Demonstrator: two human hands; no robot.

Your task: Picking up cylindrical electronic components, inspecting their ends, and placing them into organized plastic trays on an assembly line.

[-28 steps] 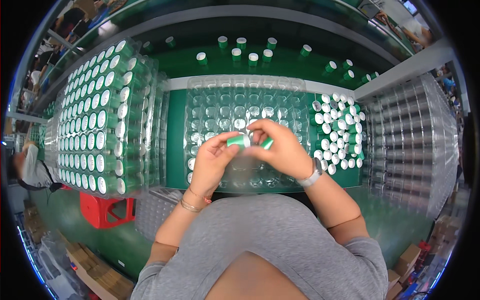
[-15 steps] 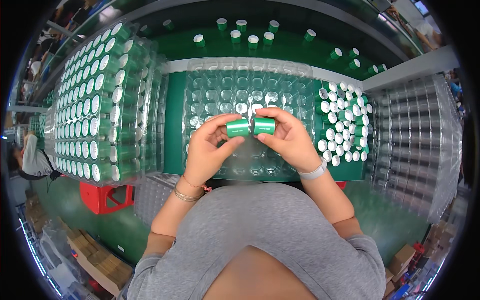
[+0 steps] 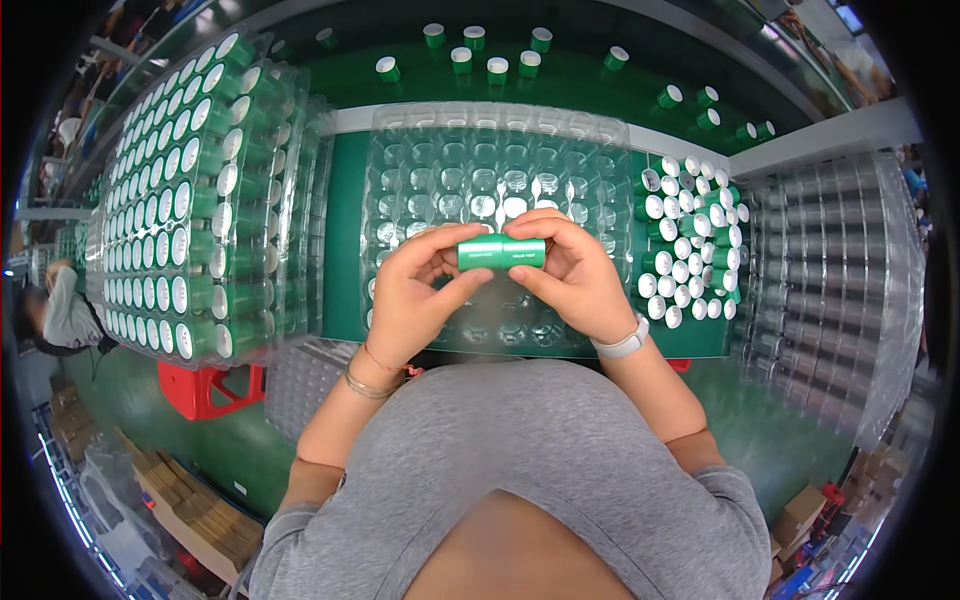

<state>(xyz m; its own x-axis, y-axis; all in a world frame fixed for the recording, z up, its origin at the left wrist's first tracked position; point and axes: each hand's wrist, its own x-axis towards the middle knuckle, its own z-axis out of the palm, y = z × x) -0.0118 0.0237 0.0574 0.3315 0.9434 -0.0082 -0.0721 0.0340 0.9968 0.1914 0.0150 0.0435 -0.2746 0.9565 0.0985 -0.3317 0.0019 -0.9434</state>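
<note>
My left hand (image 3: 428, 278) pinches a small green cylinder (image 3: 480, 253) lying on its side. Another green cylinder (image 3: 523, 253) of the same kind sits between the thumb and fingers of my right hand (image 3: 570, 270). The two meet end to end in front of my chest, in one line. Below them lies a clear plastic tray (image 3: 425, 180) with rows of round wells, whose near part my hands partly cover. To its right stands a crowd of loose green cylinders (image 3: 682, 270) with white tops, a few of them tipped over.
Stacked clear trays (image 3: 165, 215) filled with white-topped cylinders rise at the left. More clear trays (image 3: 810, 290) stand at the right. Beyond a pale rail (image 3: 350, 120), several cylinders (image 3: 497, 70) rest on a green belt-like surface. A red stool (image 3: 200, 390) is at lower left.
My hands have come together, closing the gap between the two green cylinders, which now touch end to end. The view has shifted slightly.
</note>
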